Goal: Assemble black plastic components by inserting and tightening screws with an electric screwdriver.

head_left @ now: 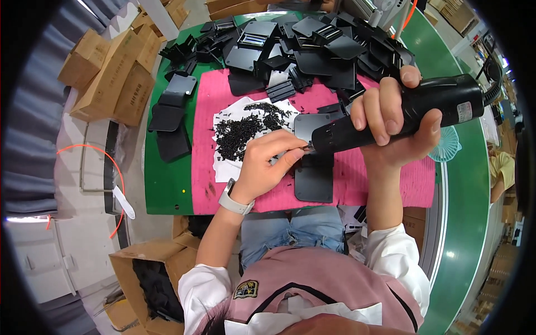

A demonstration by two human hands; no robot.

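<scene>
Driver, blk cylindrical pwr type (441,96), wrapped in R grip (390,120), nose over blk flat plate part (314,184) on pink sheet (357,187), green bench (166,195). L grip (268,162) pinched closed at nose; contents unclear.

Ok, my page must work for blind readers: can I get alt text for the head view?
A person's right hand grips a black power screwdriver, its tip at the pinched left hand, over a flat black part on a pink mat. Black screws lie on white paper to the left; more black parts are heaped beyond.
</scene>
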